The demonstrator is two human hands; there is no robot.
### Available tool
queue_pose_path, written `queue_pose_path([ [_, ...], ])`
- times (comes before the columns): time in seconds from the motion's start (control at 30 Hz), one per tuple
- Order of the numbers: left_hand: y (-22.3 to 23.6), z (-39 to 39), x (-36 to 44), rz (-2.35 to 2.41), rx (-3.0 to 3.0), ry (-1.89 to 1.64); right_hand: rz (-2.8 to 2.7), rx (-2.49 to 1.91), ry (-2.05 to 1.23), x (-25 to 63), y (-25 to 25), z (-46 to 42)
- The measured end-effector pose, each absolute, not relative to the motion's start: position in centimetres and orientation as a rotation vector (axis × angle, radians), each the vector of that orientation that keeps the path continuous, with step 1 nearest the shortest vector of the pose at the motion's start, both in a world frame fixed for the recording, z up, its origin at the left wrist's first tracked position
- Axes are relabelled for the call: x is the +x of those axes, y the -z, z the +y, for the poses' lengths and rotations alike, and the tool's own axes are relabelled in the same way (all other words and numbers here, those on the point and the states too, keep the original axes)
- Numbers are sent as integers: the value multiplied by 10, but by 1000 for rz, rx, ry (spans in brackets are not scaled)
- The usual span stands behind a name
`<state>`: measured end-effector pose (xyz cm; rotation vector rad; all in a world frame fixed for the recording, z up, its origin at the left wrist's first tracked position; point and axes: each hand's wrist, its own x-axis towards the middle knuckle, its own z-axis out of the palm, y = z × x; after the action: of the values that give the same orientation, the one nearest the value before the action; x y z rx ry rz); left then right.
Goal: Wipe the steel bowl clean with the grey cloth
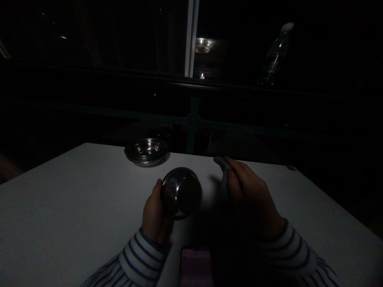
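Note:
A shiny metal bowl is tilted so that its rounded outside and flat base face me. Its left rim is gripped by my left hand, thumb on the near side. My right hand is closed on a dark grey cloth, a short way to the right of the bowl and apart from it. Beyond the bowl, a stack of metal bowls sits at the table's far edge, open side up.
The white table is dimly lit. A phone lies at the near edge between my forearms. Past the far edge are a dark railing, a window frame and a plastic bottle. Part of another person's arm shows at far left.

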<state>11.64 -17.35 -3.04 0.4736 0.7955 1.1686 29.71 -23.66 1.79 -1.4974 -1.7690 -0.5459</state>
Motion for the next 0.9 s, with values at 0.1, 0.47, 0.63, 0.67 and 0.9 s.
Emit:
queue_pose_path([
  [0.1, 28, -176, 115, 1001, 719, -1217, -1736, -1548, 541, 306, -17, -247],
  [0.47, 30, -184, 124, 1096, 1392, -1180, -1343, -1671, 202, 336, 29, -273],
  [0.63, 29, -192, 141, 1024, 1750, -1085, -1339, -1641, 158, 340, 32, -272],
  [0.67, 30, -193, 144, 997, 1850, -1057, -1336, -1643, 147, 341, 32, -273],
  [0.9, 38, -195, 158, 693, 2479, -914, -1234, -1610, 27, 346, 32, -273],
])
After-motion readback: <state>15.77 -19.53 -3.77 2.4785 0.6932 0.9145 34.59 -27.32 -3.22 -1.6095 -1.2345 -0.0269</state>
